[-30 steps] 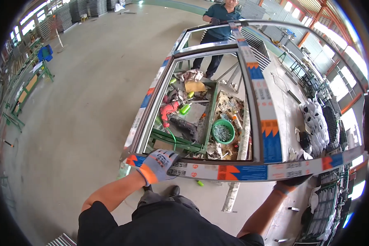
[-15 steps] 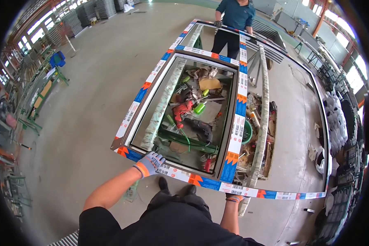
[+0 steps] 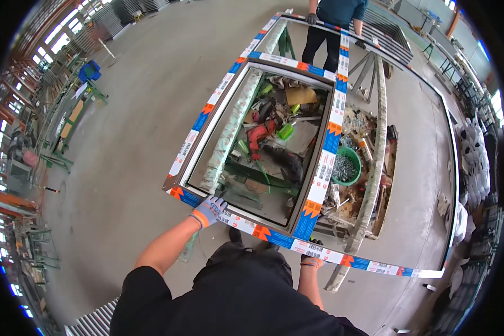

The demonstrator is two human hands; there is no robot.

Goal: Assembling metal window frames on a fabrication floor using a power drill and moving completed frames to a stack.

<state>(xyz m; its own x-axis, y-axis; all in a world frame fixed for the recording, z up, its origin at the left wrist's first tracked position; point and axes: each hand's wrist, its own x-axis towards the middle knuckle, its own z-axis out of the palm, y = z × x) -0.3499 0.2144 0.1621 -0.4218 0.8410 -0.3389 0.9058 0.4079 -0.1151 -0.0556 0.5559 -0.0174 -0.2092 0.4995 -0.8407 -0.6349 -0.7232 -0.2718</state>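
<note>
A large window frame (image 3: 261, 232), wrapped in white, blue and orange protective tape, spans the view at a slant. A smaller brown-edged inner frame (image 3: 306, 215) fills its left part. My left hand (image 3: 210, 210), in a grey-blue glove with an orange cuff, is closed over the near bar by the left corner. Farther right, my right hand (image 3: 312, 261) grips the same bar from below; the bar hides most of its fingers, with dark fingertips showing behind it. Across from me, a person (image 3: 341, 10) has a gloved hand (image 3: 311, 18) on the far bar.
Two wrapped support rails, left (image 3: 233, 137) and right (image 3: 375, 173), run beneath the frame. Between them lie a red drill (image 3: 257, 136), a black power tool (image 3: 285, 162) and a green bowl of screws (image 3: 346, 168). White bags (image 3: 474, 151) stand at the right.
The view has shifted, and the frame sits farther right in it. The green bowl, partly hidden behind the middle bar before, now shows whole. Both hands keep their hold on the near bar.
</note>
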